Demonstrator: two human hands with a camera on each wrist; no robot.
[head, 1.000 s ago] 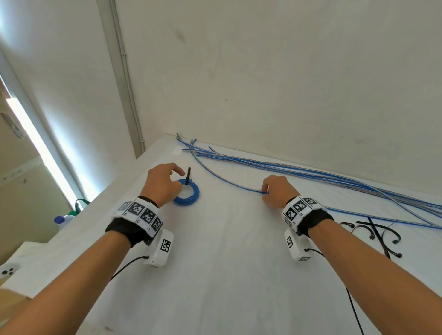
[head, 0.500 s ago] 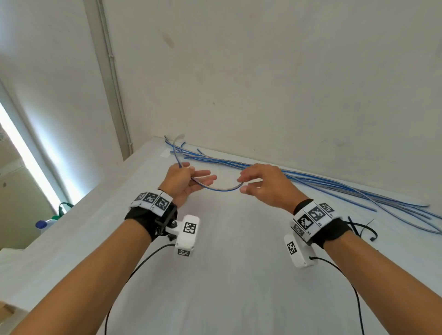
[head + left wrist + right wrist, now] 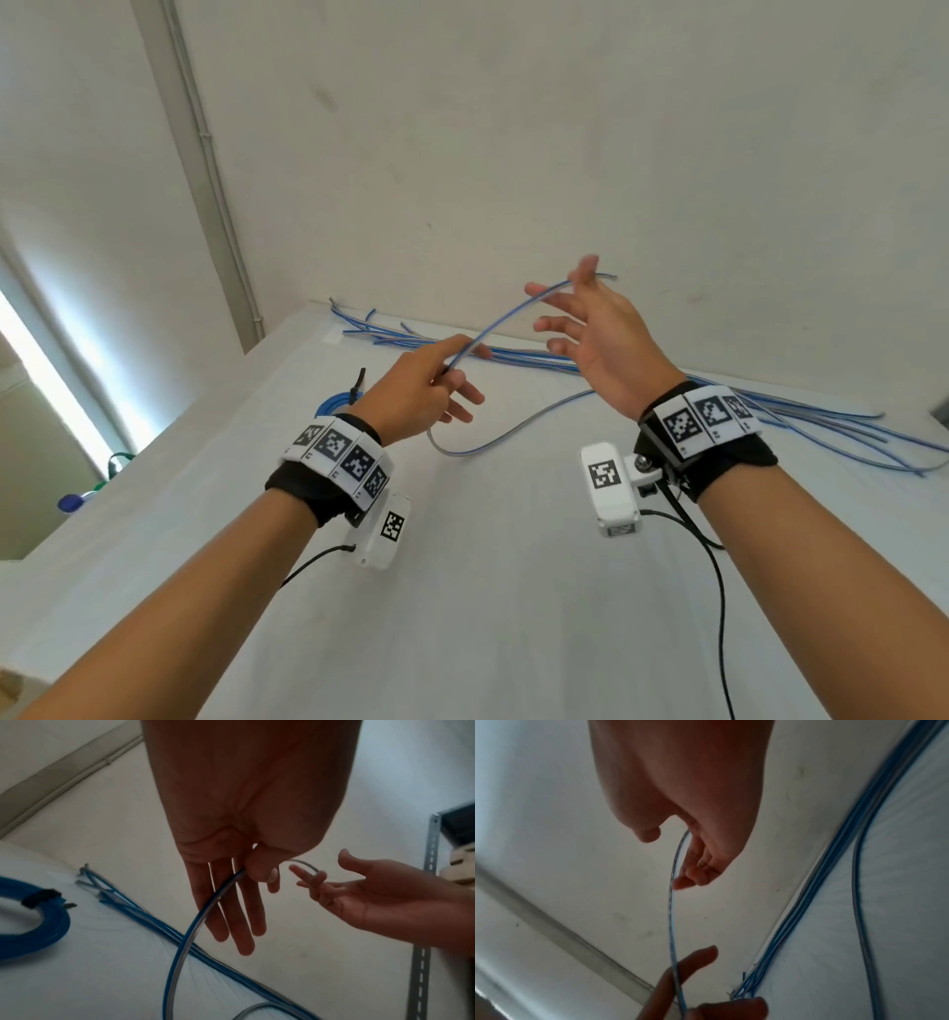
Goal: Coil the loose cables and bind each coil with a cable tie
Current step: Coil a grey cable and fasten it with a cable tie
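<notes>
My left hand pinches a loose blue cable between thumb and forefinger, its other fingers straight, above the white table. From the pinch the cable arcs up to my right hand, which is raised with fingers spread; the cable's free end lies across its fingers. In the left wrist view the thumb presses the cable against the fingers. The right wrist view shows the cable running along the right fingers with the thumb apart. A blue coil bound with a black tie lies at the left.
A bundle of loose blue cables runs along the wall at the table's far edge. A grey conduit climbs the corner. A blue-capped bottle stands beyond the table's left edge. A metal shelf upright stands at the right.
Both hands have lifted the cable off the table. The right hand has risen higher and to the right and spread its fingers; the left still pinches the cable lower down.
</notes>
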